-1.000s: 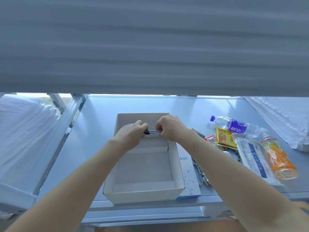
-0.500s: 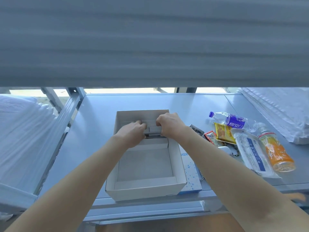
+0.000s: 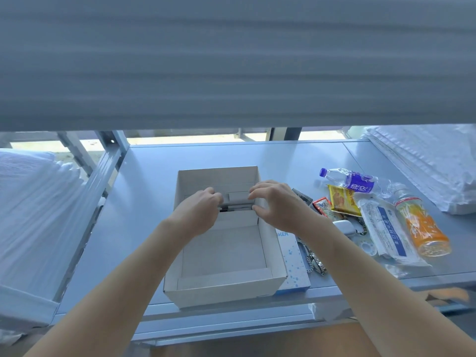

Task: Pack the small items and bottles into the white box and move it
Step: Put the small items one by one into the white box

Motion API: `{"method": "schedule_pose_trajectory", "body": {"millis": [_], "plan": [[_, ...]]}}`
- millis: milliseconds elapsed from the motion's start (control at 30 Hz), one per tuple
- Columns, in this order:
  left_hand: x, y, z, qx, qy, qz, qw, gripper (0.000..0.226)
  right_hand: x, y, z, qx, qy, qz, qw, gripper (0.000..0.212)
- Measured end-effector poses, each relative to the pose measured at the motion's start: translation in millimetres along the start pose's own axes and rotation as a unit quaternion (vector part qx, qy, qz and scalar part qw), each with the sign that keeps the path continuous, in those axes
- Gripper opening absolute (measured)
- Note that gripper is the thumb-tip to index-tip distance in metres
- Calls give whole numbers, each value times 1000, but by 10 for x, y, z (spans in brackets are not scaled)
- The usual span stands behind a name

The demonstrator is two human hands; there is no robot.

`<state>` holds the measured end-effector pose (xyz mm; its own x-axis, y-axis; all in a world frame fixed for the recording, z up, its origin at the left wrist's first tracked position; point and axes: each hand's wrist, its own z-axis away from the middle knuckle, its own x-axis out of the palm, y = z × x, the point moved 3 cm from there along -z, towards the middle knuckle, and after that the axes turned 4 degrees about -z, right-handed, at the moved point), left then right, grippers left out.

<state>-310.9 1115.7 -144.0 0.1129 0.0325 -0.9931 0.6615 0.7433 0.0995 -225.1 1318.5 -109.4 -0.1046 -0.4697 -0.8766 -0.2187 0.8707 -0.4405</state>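
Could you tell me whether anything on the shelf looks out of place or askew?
Nothing looks spilled or damaged. Both bottles lie on their sides: the purple-label bottle and orange bottle, in a loose pile right of the white box.

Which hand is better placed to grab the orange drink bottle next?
Right. The right hand is open at the white box's right wall, the side where the orange drink bottle lies; the left hand holds a pen.

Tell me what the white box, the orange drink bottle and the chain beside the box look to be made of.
White box: matte paperboard, by its thin folded walls and flaps. Orange drink bottle: clear glossy plastic, probably; the orange liquid shows through. Chain: looks like polished metal, silvery links catching light, though it is too small to be sure.
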Motion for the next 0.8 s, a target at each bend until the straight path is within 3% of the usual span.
{"method": "schedule_pose_trajectory", "body": {"millis": [233, 500, 800], "plan": [[-313, 514, -46, 58, 99, 51, 992, 26, -264, 63, 162, 4, 25, 3, 1000, 29], [-483, 1176, -155, 73, 181, 49, 980, 22, -669, 545, 630, 76, 50, -7, 996, 26], [-323, 2041, -428, 102, 139, 58, 983, 23, -944, 1146, 1096, 111, 47, -16, 993, 22]]}}
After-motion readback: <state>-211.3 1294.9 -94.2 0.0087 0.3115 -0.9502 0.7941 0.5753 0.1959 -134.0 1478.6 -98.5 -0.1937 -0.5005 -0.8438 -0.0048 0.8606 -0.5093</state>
